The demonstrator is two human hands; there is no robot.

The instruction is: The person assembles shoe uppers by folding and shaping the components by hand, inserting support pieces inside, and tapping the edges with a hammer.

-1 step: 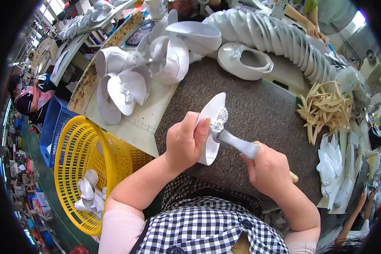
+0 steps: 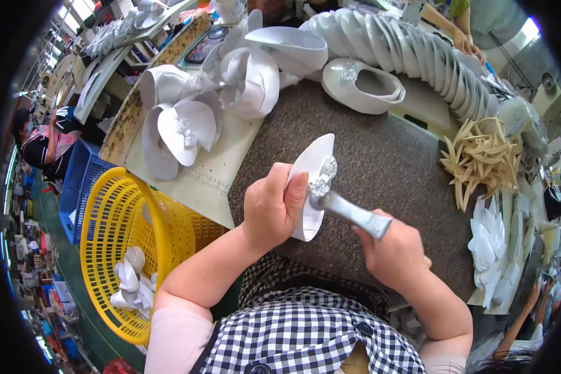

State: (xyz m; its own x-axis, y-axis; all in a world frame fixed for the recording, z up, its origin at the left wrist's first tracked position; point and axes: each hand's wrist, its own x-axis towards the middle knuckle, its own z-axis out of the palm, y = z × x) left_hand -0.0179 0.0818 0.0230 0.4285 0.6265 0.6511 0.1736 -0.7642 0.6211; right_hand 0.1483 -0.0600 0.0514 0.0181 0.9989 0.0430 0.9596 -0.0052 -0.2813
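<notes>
In my left hand [image 2: 271, 202] is a curved white shoe upper [image 2: 315, 153], pinched between thumb and fingers and tilted above the dark work surface. A sparkling bow-shaped ornament [image 2: 324, 176] sits on its right side. My right hand [image 2: 396, 249] is wrapped round the handle of a hammer, most of it hidden by my fingers. The grey metal hammer head [image 2: 355, 214] points left, its narrow face at the lower part of the ornament; contact is hard to tell.
White uppers [image 2: 184, 134] lie on a pale board at left, above a yellow basket [image 2: 93, 274] holding more. A long row of uppers [image 2: 411, 53] curves along the back. Tan strips [image 2: 483, 156] and white pieces [image 2: 486, 249] lie at right. Another person's hands [image 2: 467, 45] show at far right.
The hammer head has turned a little and shifted slightly right and down; it was blurred before and is sharper now. The upper stays nearly in place in my left hand.
</notes>
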